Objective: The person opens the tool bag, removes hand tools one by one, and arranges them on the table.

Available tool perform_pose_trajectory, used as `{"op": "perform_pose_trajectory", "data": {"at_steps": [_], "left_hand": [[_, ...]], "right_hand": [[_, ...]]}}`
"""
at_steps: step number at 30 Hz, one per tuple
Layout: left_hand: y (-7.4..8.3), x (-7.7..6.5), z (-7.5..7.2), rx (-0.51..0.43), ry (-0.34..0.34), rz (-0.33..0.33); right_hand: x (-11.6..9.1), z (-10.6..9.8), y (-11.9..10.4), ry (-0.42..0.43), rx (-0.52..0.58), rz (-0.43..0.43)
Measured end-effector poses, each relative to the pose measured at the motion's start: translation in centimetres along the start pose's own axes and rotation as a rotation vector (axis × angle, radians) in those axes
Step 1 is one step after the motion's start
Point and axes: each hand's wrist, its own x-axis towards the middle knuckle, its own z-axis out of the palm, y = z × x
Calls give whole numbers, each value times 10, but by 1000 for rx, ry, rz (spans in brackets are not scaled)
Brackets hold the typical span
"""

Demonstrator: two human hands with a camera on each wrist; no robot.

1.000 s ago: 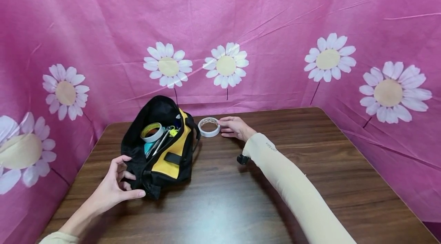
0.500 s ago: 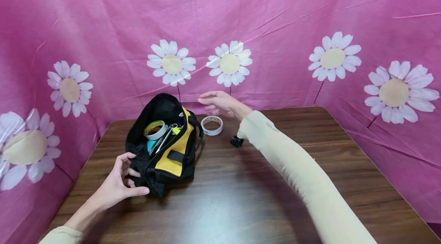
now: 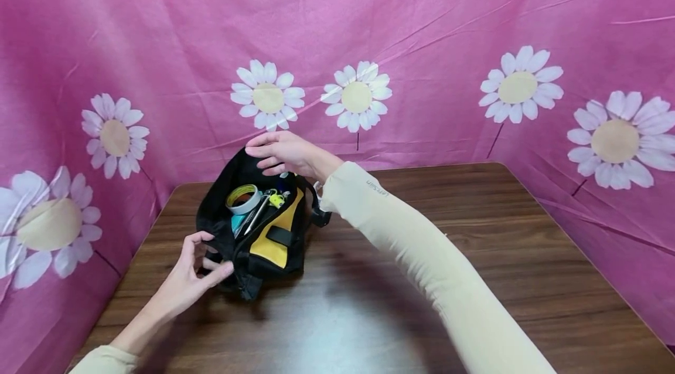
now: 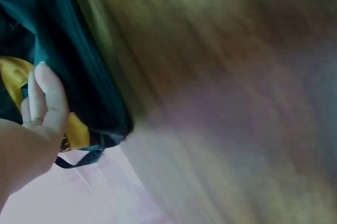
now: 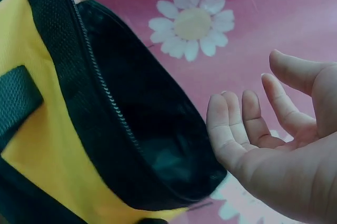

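Observation:
A black and yellow zip bag (image 3: pixel 276 242) stands with its mouth unzipped at the left of the table. Inside lie a roll of tape (image 3: pixel 252 206), slim silver pens or tools (image 3: pixel 256 218), a small yellow-green item (image 3: pixel 276 200) and something teal (image 3: pixel 238 224). My left hand (image 3: pixel 184 280) grips the bag's near left end, thumb on one side and fingers on the other. At the bag's far rim is my right hand (image 3: pixel 295 154), fingers loosely bent and thumb apart; the right wrist view shows its palm (image 5: pixel 284 176) bare beside the rim.
The brown wooden table (image 3: pixel 422 303) reaches out to the right and front. A pink cloth (image 3: pixel 422 22) with white flowers hangs behind and at both sides. My right sleeve (image 3: pixel 411 239) crosses over the table and covers the spot beside the bag.
My right hand has left the white tape roll lying on the table and moved up and left to the bag's far rim. The forearm now hides that roll. My left hand stays at the bag.

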Motion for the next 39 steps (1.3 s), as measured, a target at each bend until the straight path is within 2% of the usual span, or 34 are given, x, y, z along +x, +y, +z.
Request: {"op": "perform_pose_trajectory", "data": {"at_steps": [3, 7, 10, 13, 19, 27, 32, 39], "left_hand": [[11, 4, 3, 18, 4, -84], [21, 10, 5, 86, 10, -174], [25, 14, 4, 104, -6, -217], [29, 16, 3, 77, -33, -235], [31, 19, 1, 24, -39, -216], [20, 16, -5, -4, -11, -249], [10, 10, -4, -64, 23, -184], [1, 1, 0, -92, 50, -79]], "right_hand": [[9, 9, 7, 0, 14, 23], [19, 16, 19, 5, 38, 43], [24, 18, 27, 10, 56, 59], [27, 18, 36, 12, 71, 79], [30, 14, 62, 14, 83, 119], [24, 18, 101, -16, 103, 158], [22, 21, 119, 29, 146, 129], [23, 25, 139, 86, 218, 150]]}}
